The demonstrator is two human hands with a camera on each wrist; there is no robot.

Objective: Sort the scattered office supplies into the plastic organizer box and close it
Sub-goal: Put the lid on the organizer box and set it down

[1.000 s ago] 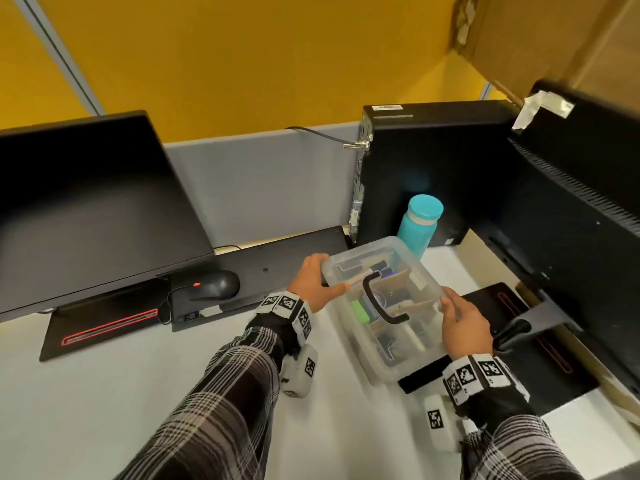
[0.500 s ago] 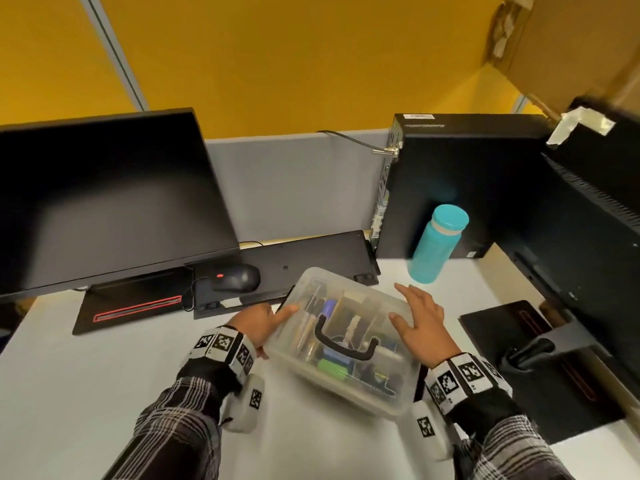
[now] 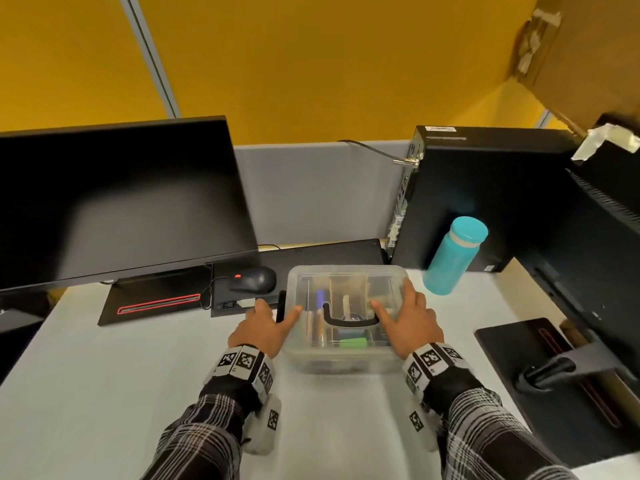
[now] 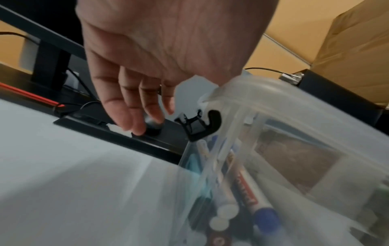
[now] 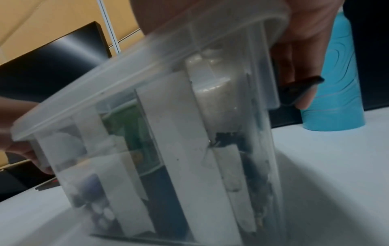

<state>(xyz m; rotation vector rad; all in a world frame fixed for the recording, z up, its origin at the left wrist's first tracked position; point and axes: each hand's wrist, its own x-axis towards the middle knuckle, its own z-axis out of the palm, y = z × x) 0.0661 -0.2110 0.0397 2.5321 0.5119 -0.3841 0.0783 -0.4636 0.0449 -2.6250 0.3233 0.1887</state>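
Note:
The clear plastic organizer box stands on the white desk straight in front of me, its lid on and its black handle lying flat. Pens, markers and a green item show through it. My left hand is at the box's left end, thumb on the lid, fingers hanging straight beside the black latch, which sticks outward. My right hand lies over the lid's right end; its fingers reach down the side onto the other black latch.
A black mouse and keyboard lie just behind the box. A monitor stands at the left, a PC tower and a teal bottle at the back right, a second monitor's base at the right.
The box has been turned from a slanted position to square in front of me and shifted left. My right hand went from the box's end onto the lid and its right side.

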